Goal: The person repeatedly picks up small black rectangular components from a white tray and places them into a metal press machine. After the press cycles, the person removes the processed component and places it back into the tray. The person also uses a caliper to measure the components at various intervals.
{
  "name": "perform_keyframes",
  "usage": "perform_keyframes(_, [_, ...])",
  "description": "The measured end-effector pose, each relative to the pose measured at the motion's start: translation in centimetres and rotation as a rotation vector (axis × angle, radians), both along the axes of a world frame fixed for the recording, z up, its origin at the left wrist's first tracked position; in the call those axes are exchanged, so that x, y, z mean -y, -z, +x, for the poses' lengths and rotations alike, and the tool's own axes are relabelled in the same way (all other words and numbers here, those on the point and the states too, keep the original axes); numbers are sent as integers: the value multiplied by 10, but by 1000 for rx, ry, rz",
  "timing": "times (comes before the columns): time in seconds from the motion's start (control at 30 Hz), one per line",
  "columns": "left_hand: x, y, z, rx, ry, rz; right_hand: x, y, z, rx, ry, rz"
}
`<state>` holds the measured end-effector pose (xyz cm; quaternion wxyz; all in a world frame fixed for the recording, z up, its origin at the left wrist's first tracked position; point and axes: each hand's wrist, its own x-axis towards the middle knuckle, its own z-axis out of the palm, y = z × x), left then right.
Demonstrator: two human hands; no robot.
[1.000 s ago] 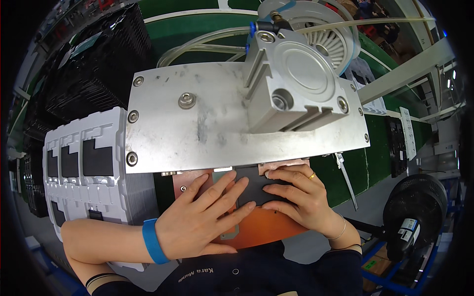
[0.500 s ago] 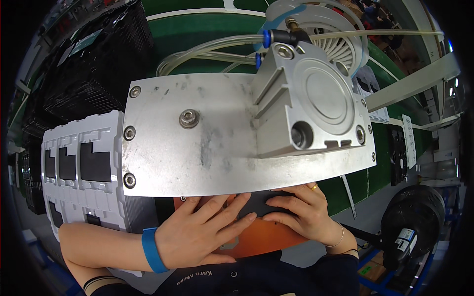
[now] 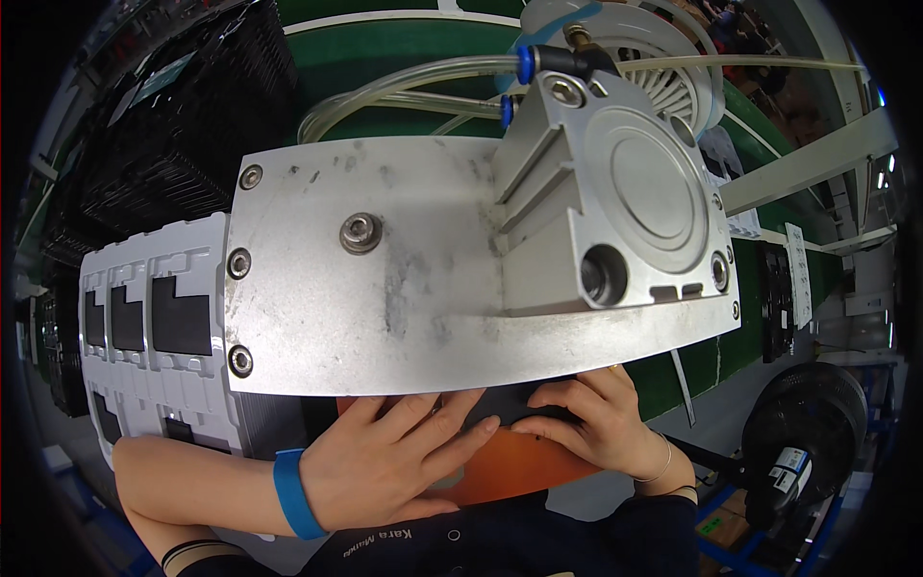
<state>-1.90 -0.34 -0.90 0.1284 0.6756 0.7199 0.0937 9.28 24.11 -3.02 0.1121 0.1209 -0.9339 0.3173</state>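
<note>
Under the front edge of a silver metal plate (image 3: 433, 356), a dark flat piece (image 3: 497, 406) lies over an orange board (image 3: 519, 466). My left hand (image 3: 370, 457), with a blue band at its wrist, rests across the left of the board. Its fingers are spread and stretched out; some tips disappear beneath the plate, and one touches the dark piece's near edge. From the right, my right hand (image 3: 596, 418) has bent fingers and thumb on the dark piece, at its right side. The far part of the dark piece is hidden.
A block-shaped air cylinder (image 3: 615, 192) stands on the metal plate, with clear hoses (image 3: 413, 77) behind it. White trays (image 3: 159, 375) holding dark pieces are stacked at left, below black crates (image 3: 192, 115). A white fan (image 3: 663, 87) is behind; a black fan (image 3: 803, 433) stands right.
The metal plate and cylinder appear slightly larger and lower, covering more of my fingers. My right fingers have drawn in and bent a little more. My left hand has hardly moved.
</note>
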Motion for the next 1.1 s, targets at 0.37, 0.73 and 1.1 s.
perform_keyframes(0.37, [-2, 2, -1, 31, -24, 62, 2, -8, -5, 60, -27, -11])
perform_keyframes(0.73, [7, -19, -3, 465, -271, 379, 1, -21, 6, 341, 137, -550])
perform_keyframes(1.1, [-14, -21, 3, 1040, -558, 53, -22, -25, 19, 730, 308, -1233])
